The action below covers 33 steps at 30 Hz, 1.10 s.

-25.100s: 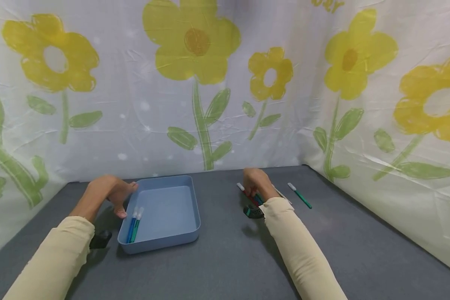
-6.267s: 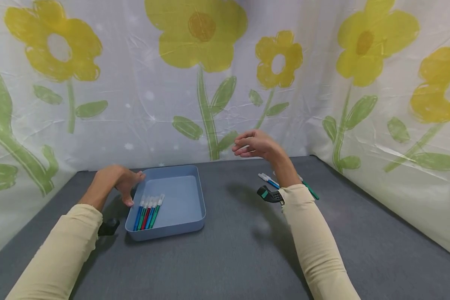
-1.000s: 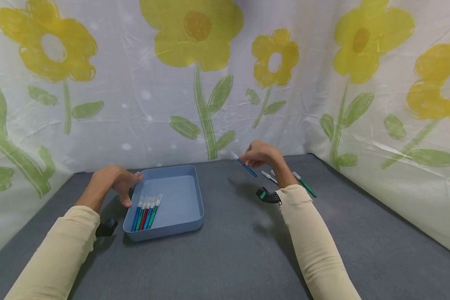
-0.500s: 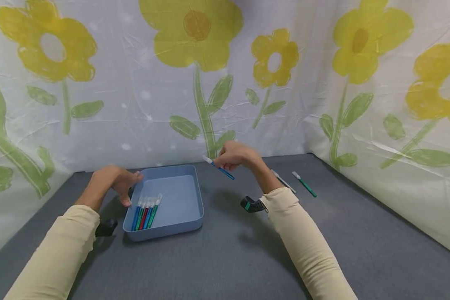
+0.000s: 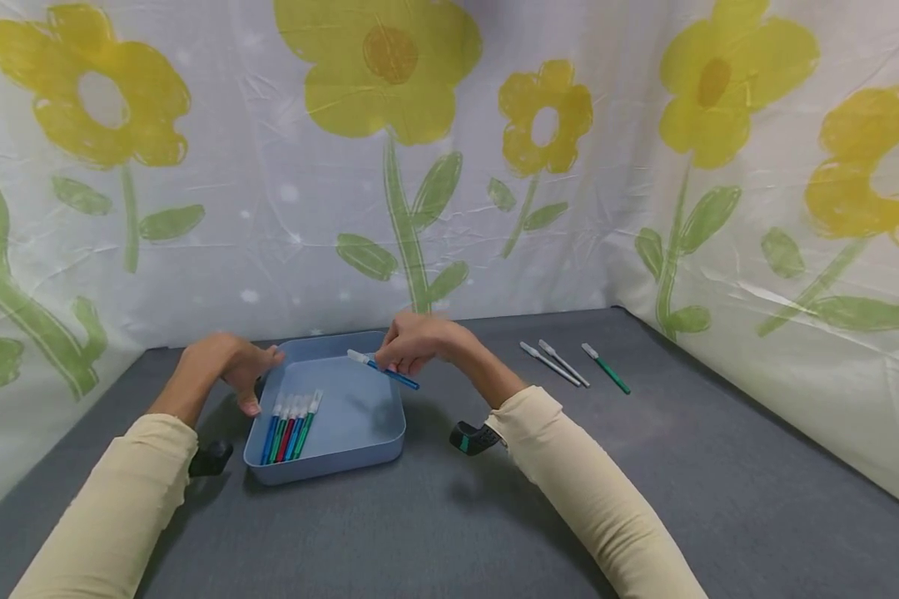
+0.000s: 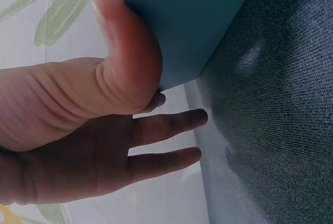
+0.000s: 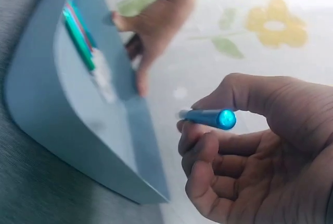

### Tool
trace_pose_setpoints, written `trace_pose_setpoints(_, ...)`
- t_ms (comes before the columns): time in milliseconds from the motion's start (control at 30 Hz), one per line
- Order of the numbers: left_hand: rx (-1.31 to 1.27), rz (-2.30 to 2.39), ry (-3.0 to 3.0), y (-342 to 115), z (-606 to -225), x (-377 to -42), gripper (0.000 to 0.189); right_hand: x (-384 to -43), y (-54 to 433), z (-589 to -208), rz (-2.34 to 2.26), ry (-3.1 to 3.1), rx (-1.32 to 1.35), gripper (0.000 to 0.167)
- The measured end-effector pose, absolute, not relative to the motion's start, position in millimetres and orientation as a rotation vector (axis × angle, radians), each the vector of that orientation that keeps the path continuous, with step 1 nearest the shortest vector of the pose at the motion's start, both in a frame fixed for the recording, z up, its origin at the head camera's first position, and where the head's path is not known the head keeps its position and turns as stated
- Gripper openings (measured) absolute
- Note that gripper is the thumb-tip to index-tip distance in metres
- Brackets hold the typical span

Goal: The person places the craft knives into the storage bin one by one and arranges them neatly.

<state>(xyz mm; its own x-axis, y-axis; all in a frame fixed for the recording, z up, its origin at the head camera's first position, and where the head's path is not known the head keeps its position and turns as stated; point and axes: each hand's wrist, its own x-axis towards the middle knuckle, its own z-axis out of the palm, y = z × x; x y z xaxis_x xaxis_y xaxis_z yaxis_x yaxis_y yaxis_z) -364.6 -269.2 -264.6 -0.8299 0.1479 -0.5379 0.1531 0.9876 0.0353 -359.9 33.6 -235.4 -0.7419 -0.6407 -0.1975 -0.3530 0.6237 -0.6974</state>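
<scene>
My right hand (image 5: 414,343) pinches a blue felt-tip pen (image 5: 400,378) with a white cap between thumb and fingers. It holds the pen above the right far part of a blue-grey tray (image 5: 330,472); in the right wrist view the pen's blue end (image 7: 226,119) points at the camera. My left hand (image 5: 234,366) rests at the tray's left far corner. Its thumb (image 6: 135,57) lies against the wall at the rim, and the other fingers stretch out fairly straight. Several capped pens, blue, green and red (image 5: 287,437), lie side by side in the tray's left near part.
On the dark grey table (image 5: 449,516), two pale pens (image 5: 550,364) and a green pen (image 5: 607,370) lie to the right. A flower-printed curtain (image 5: 270,208) stands behind and along the right. Black wrist cameras sit on both wrists.
The right hand has carried the blue pen leftward from the loose pens to over the tray, uncovering the two pale pens. My left hand and the tray have stayed put.
</scene>
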Motion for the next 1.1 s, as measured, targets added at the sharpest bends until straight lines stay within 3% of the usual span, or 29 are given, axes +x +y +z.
trace_pose_setpoints(433,0.233,-0.071,2.566,-265.2,-258.0,-361.3,0.133,-339.0,-5.0,-271.2,-0.987,2.441,-0.672,0.021)
trace_pose_setpoints(567,0.236,-0.062,2.557,-264.4,-255.1,-360.0,0.133,-329.4,-14.9,-279.0,-0.925,2.537,-0.715,0.024)
trace_pose_setpoints(867,0.219,-0.046,2.566,-265.4,-258.1,-360.0,0.135,-317.2,-31.4,-296.2,-0.856,2.636,-0.821,0.009)
trace_pose_setpoints(1100,0.223,-0.073,2.576,-265.4,-260.6,-359.9,0.134,-316.8,-35.8,-296.0,-0.832,2.455,-0.893,0.018)
